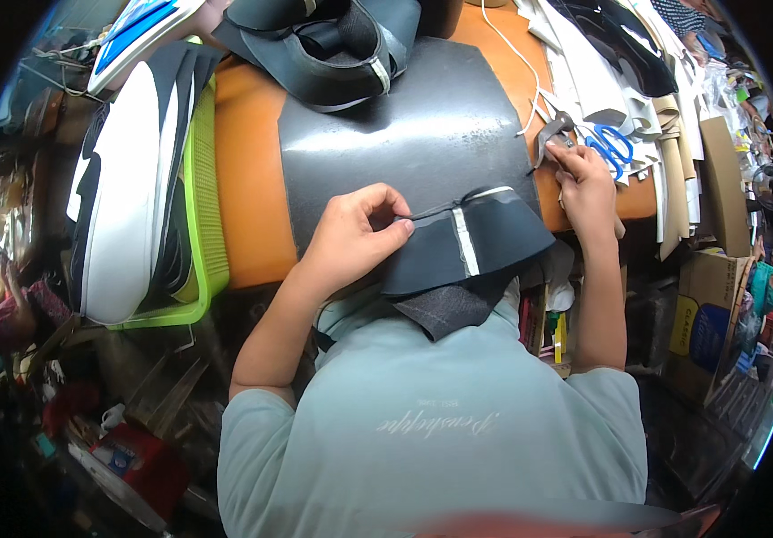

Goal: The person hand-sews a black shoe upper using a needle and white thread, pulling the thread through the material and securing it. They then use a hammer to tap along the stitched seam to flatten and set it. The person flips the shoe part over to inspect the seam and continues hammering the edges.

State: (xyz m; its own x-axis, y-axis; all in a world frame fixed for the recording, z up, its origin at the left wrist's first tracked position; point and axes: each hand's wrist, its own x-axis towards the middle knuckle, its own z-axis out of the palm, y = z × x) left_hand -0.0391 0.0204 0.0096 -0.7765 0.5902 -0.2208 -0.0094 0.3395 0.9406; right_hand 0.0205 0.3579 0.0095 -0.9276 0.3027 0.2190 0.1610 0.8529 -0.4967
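Observation:
My left hand (357, 231) pinches the upper edge of a black shoe upper (503, 235) between thumb and fingers. The piece rests at the near edge of the dark work board (395, 143), close to my body. A white tape strip runs down its seam, and a grey lining flap hangs below it. To the right, my right hand (589, 190) is closed round a hammer (555, 134). The dark metal head shows beyond my fingers, and a bit of handle shows under my wrist. Blue-handled scissors (610, 148) lie just beside that hand.
More black shoe uppers (337, 58) are piled at the board's far edge. A green basket (207, 197) with black and white cut pieces stands at the left. White and tan sheets (606, 85) and a white cord (521, 56) lie at the right, near a cardboard box (707, 300).

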